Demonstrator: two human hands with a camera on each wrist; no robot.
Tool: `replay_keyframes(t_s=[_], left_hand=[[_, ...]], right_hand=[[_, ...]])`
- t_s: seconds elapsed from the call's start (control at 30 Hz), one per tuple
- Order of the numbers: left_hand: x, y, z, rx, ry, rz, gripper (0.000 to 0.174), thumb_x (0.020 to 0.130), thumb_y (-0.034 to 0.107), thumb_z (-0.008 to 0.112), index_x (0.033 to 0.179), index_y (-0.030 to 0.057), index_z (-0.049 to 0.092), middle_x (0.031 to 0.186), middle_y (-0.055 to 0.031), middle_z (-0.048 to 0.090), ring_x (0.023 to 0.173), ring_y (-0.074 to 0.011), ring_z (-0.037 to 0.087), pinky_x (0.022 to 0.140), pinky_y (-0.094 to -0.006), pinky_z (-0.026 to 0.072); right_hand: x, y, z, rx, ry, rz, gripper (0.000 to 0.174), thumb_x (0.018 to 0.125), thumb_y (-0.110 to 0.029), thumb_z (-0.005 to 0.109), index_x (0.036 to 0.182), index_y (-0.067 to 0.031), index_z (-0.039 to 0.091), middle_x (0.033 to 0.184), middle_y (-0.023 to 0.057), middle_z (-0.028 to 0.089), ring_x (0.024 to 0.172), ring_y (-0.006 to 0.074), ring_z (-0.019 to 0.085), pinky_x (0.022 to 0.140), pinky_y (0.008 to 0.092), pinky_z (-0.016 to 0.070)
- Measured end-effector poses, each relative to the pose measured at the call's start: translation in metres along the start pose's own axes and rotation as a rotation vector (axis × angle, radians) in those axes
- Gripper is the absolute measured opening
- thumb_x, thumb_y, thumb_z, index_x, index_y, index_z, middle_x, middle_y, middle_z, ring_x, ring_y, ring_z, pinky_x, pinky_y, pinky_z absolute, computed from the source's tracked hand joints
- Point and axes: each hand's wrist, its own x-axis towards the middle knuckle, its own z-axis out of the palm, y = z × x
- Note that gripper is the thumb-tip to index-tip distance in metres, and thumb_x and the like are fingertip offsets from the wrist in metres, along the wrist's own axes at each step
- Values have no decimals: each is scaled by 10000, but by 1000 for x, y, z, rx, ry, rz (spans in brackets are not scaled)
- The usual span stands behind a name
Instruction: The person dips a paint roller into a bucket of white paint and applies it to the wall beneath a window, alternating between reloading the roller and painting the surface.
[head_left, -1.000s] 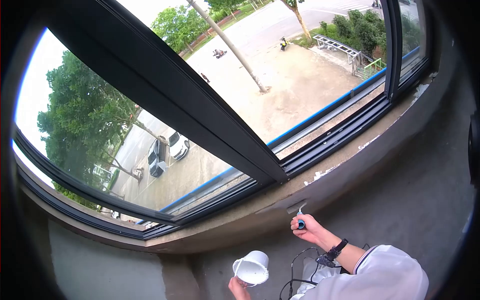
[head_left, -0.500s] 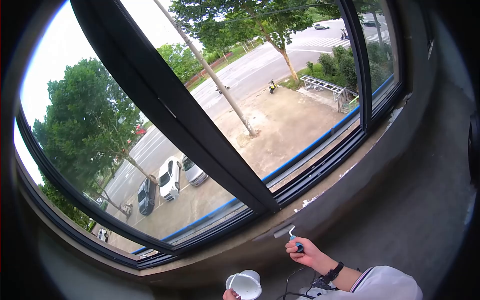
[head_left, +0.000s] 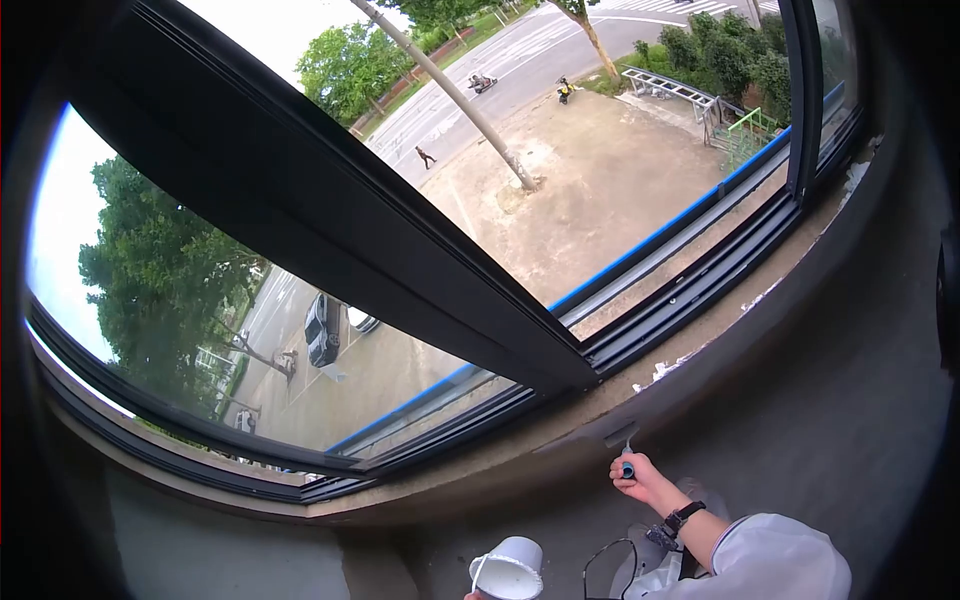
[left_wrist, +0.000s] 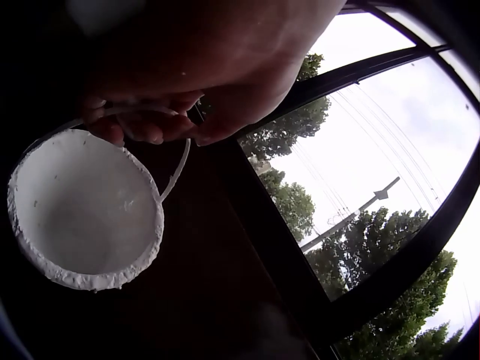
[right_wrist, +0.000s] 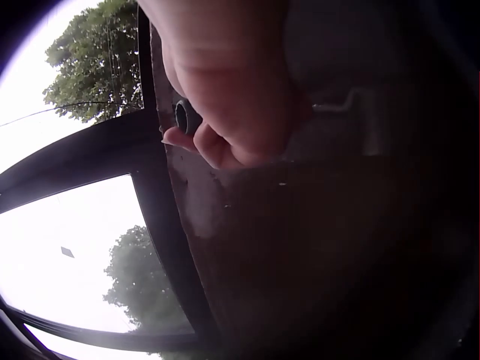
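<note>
My right hand (head_left: 640,482) grips the blue handle of a small paint roller (head_left: 628,468). Its bent wire frame (right_wrist: 341,105) runs up to the roller sleeve (head_left: 620,434), which lies against the grey wall just below the windowsill. From the fingers of my left hand (left_wrist: 217,82) a white bucket (left_wrist: 94,282) hangs by its thin handle (left_wrist: 177,172). White material coats its inside and crusts the rim. Only a sliver of the left hand shows at the bottom of the head view, beside the tilted bucket.
A dark window frame (head_left: 430,290) spans above both hands, with a street and trees outside. White flaky patches (head_left: 662,370) mark the sill edge. Below the right forearm hangs a black cable (head_left: 590,565). The grey wall (head_left: 800,400) continues to the right.
The head view swings up and then back down. Roller and right hand stay near the same wall spot under the sill. The bucket sits lower in view, with less of the left hand visible.
</note>
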Motion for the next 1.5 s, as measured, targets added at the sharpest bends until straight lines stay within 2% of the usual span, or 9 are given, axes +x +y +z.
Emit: replay_keyframes(t_s=[0.1, 0.33, 0.47, 0.53, 0.67, 0.8, 0.87, 1.07, 1.5], left_hand=[[-7, -22, -16, 9, 72, -106, 197, 938, 202, 497, 835, 71, 602, 699, 6, 553, 575, -83, 500, 486, -229, 370], [-25, -47, -36, 44, 79, -37, 246, 944, 253, 512, 998, 47, 635, 860, -18, 604, 769, -140, 594, 588, -280, 448], [-42, -16, -5, -155, 190, -126, 205, 954, 238, 495, 865, 96, 613, 772, 20, 543, 686, -97, 516, 574, -258, 398], [-44, -7, -3, -201, 64, -145, 204, 954, 230, 490, 811, 123, 589, 731, 43, 509, 651, -78, 478, 551, -253, 373], [-34, -7, 12, -247, 87, -102, 192, 936, 195, 500, 762, 142, 559, 695, 56, 483, 591, -57, 437, 499, -228, 329], [-21, -10, 26, -316, 58, -55, 182, 927, 191, 508, 760, 138, 557, 678, 61, 470, 569, -51, 431, 470, -221, 316], [-1, -20, 22, -240, -79, -20, 133, 844, 182, 555, 749, 108, 498, 629, 24, 452, 573, -104, 457, 531, -279, 362], [-9, 13, 34, -230, -178, 27, 163, 918, 188, 512, 772, 133, 561, 671, 60, 466, 553, -52, 434, 458, -215, 322], [5, 5, 40, -150, -221, 62, 184, 944, 217, 516, 812, 104, 577, 668, 37, 477, 521, -55, 440, 431, -204, 332]], right_hand=[[15, -8, -27, 5, 29, 5, 172, 855, -49, 499, 693, -62, 444, 644, 31, 449, 550, 104, 450, 371, 213, 262], [26, -27, -38, 52, 23, 110, 201, 842, -66, 487, 658, -98, 413, 612, 6, 421, 523, 88, 428, 377, 214, 266], [21, -21, -11, -25, 49, 129, 206, 838, -72, 491, 650, -101, 413, 600, -1, 420, 509, 86, 423, 377, 218, 264], [13, -25, 0, 97, 54, 141, 217, 848, -84, 487, 641, -102, 425, 587, -8, 431, 493, 74, 432, 369, 217, 250], [-17, -33, 32, 186, -32, 143, 202, 837, -84, 490, 645, -86, 430, 594, -7, 458, 477, 66, 447, 353, 205, 245], [-52, -26, 70, 189, -39, 161, 191, 832, -72, 495, 656, -85, 419, 606, -8, 442, 487, 69, 424, 367, 206, 244], [-70, -20, 85, 175, -59, 139, 185, 831, -69, 495, 662, -79, 420, 609, -7, 439, 488, 67, 426, 368, 206, 241], [-124, -7, 121, 212, -174, 124, 132, 846, -44, 466, 722, -55, 421, 640, -7, 454, 495, 55, 453, 375, 206, 256], [-127, 1, 103, 115, -184, 97, 169, 863, -74, 493, 706, -63, 429, 639, -8, 424, 497, 75, 416, 397, 217, 264]])
